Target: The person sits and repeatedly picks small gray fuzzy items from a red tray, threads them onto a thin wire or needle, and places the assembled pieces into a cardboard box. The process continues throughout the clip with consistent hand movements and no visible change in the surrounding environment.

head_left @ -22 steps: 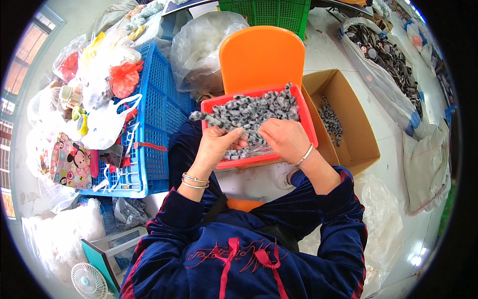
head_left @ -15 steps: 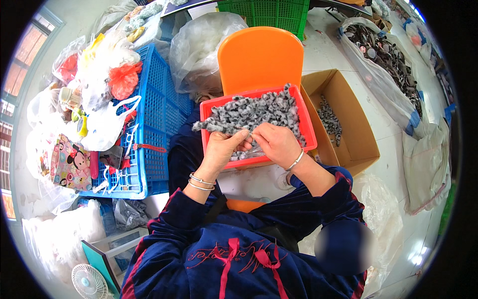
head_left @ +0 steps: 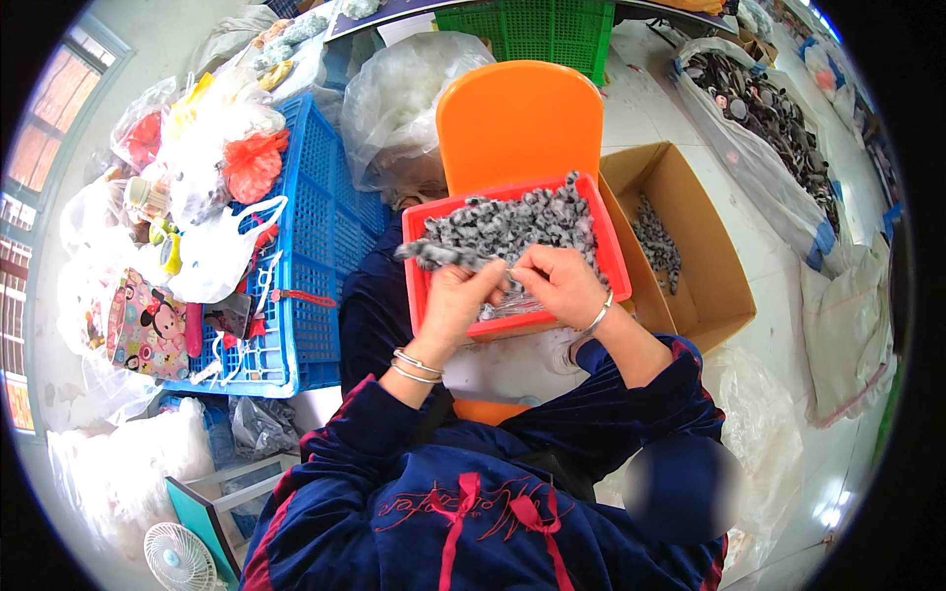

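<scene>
My left hand (head_left: 455, 303) is closed around a striped grey-and-black fuzzy tail-like piece (head_left: 430, 254), whose free end sticks out left over the rim of a red plastic bin (head_left: 418, 295). At the left fingertips my right hand (head_left: 564, 284) is pinched, meeting the left at the piece's near end. Whatever lies between the right fingertips is too small to make out. Behind both hands a heap of similar fuzzy pieces (head_left: 527, 219) fills the bin. A bundle of thin, clear or silvery strands (head_left: 509, 303) shows in the bin's near part, partly hidden by my hands.
The bin rests on an orange chair (head_left: 520, 118). At its right stands an open cardboard box (head_left: 714, 276) with fuzzy pieces inside. On the left, a blue crate (head_left: 320, 256) carries plastic bags. A stuffed clear bag (head_left: 404, 108) and green crate (head_left: 537, 39) stand behind.
The whole view has shifted slightly, moving the scene a little right and down. Both hands stay together over the bin, the left still gripping the fuzzy piece, with only small finger movements.
</scene>
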A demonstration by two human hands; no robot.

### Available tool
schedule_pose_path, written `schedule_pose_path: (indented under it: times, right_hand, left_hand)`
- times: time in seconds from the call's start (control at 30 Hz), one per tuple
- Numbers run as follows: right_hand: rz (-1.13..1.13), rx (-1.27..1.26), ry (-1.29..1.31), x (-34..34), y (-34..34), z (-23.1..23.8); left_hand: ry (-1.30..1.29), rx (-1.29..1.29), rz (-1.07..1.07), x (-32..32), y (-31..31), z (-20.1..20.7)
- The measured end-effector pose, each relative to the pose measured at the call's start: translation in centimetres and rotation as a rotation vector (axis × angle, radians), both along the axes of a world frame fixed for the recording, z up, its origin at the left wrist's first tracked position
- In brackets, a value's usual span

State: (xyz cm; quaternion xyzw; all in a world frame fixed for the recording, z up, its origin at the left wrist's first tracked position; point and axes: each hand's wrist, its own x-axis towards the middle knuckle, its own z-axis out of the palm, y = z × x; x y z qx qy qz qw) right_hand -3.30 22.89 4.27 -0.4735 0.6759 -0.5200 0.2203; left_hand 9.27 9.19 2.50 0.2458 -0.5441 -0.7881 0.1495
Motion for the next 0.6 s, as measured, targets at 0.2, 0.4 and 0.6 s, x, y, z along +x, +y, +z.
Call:
schedule_pose_path:
  times: [0.2, 0.4, 0.6]
  right_hand:
    - [0.030, 0.097, -0.235, -1.1, 0.6, -0.3]
    - [0.017, 0.067, -0.204, -0.8, 0.7, 0.1]
    - [-0.002, 0.007, -0.185, -0.7, 0.8, -0.3]
  left_hand:
    - [-0.027, -0.003, -0.012, -0.1, -0.3, 0.6]
    - [0.011, 0.006, -0.012, -0.6, 0.1, 0.6]
    - [-0.043, 0.030, -0.112, -0.7, 0.1, 1.4]
